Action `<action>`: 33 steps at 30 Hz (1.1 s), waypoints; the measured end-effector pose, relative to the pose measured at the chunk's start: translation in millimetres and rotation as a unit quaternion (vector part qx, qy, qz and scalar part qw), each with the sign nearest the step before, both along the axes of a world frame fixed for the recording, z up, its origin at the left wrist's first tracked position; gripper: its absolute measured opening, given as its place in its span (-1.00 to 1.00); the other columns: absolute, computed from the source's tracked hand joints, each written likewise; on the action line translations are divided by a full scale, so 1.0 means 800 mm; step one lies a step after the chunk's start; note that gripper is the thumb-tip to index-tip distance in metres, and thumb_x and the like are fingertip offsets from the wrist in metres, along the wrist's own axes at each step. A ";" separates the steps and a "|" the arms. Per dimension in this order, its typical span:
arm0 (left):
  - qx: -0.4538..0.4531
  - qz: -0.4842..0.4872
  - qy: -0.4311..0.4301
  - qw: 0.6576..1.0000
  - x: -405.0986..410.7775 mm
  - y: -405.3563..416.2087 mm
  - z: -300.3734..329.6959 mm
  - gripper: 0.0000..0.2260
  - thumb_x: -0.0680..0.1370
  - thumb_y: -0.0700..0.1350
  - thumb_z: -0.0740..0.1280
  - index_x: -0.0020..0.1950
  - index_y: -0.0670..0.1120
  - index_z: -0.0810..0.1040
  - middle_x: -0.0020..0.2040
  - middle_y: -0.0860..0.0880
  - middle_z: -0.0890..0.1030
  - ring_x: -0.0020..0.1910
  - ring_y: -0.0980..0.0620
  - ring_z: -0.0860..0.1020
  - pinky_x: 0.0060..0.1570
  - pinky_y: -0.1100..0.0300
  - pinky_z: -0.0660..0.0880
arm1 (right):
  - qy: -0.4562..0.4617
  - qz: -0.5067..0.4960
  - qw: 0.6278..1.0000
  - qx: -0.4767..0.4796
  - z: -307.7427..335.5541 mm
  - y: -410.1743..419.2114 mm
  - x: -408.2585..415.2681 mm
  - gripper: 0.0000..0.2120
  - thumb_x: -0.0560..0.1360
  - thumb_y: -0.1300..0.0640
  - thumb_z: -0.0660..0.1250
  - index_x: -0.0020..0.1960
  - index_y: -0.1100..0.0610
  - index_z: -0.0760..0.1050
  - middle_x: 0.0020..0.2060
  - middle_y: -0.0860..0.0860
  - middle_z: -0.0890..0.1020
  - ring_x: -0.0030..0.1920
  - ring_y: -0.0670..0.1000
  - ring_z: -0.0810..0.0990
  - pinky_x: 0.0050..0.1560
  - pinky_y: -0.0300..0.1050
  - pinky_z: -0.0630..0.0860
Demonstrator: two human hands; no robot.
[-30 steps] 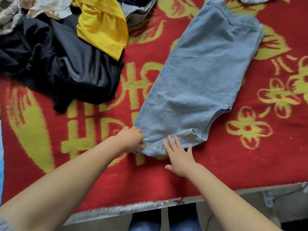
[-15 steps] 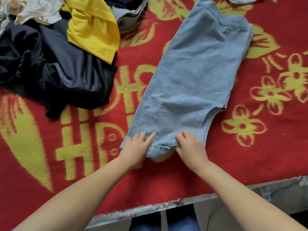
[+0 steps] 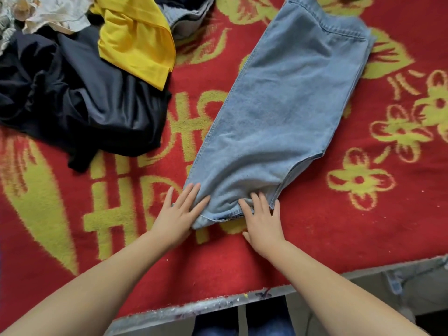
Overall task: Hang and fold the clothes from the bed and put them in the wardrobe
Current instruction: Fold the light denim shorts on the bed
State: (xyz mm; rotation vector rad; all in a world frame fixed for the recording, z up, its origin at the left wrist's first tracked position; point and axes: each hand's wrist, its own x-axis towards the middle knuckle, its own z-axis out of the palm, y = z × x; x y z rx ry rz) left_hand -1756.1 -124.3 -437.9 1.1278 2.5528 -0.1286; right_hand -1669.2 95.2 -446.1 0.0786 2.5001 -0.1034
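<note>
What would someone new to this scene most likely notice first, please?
Probably the light blue jeans, folded lengthwise and lying diagonally across the red and yellow blanket. Both hands rest flat on their near end, the left hand at the left corner, the right hand beside it. A yellow garment tops a black one at upper left.

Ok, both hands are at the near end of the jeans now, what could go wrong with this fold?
1. The left hand and right hand lie flat at the hem of the jeans, gripping nothing; lifting now could let layers slip apart.
2. The jeans lie slanted on the blanket, so the fold may come out crooked.
3. The black garment lies close by and might get caught.
</note>
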 end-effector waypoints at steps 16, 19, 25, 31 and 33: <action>-0.227 -0.102 -0.373 0.894 -0.056 0.115 0.116 -0.83 0.50 -0.06 0.25 -0.23 -0.12 0.51 -0.41 -0.03 0.53 -0.42 -0.05 0.50 -0.39 0.16 0.44 | -0.096 0.012 0.978 -0.184 0.064 0.085 -0.016 -0.76 0.51 0.15 0.25 0.15 0.05 0.54 -0.01 0.11 0.58 0.01 0.12 0.56 -0.03 -0.04 0.43; -0.263 -0.093 -0.526 0.803 -0.059 0.155 0.143 -0.82 0.47 -0.19 0.30 -0.35 -0.09 0.46 -0.50 0.03 0.49 -0.52 0.09 0.44 -0.52 0.35 0.36 | -0.314 -0.050 0.893 -0.318 0.107 0.118 0.007 -0.91 0.43 0.14 0.25 -0.25 0.08 0.45 -0.35 0.04 0.53 -0.35 0.03 0.47 -0.33 -0.15 0.38; -0.097 0.132 -0.442 0.882 -0.138 0.180 0.087 -0.87 0.49 -0.10 0.40 -0.06 -0.11 0.51 -0.04 -0.14 0.62 -0.14 -0.06 0.56 -0.12 0.09 0.50 | -0.031 -0.315 0.909 -0.272 0.074 0.190 -0.004 -0.83 0.48 0.15 0.37 0.06 0.15 0.55 -0.08 0.01 0.60 -0.06 -0.06 0.55 -0.06 -0.17 0.40; -0.017 0.153 -0.067 0.986 -0.093 0.162 0.017 -0.38 0.55 0.04 0.27 0.54 -0.04 0.10 0.52 -0.20 0.15 0.50 -0.15 0.13 0.42 -0.22 0.06 | 0.106 -0.384 0.901 -0.170 0.010 0.166 -0.010 -0.76 0.56 0.16 0.28 0.21 0.17 0.48 0.16 0.12 0.55 0.20 0.14 0.49 0.16 0.00 0.42; 0.098 0.058 0.042 0.993 -0.055 0.149 0.020 -0.39 0.53 0.01 0.26 0.54 -0.10 0.14 0.52 -0.22 0.19 0.51 -0.14 0.15 0.41 -0.29 0.06 | 0.175 -0.372 0.902 -0.133 0.019 0.160 -0.005 -0.70 0.55 0.16 0.29 0.28 0.17 0.45 0.20 0.13 0.50 0.23 0.16 0.45 0.20 0.04 0.39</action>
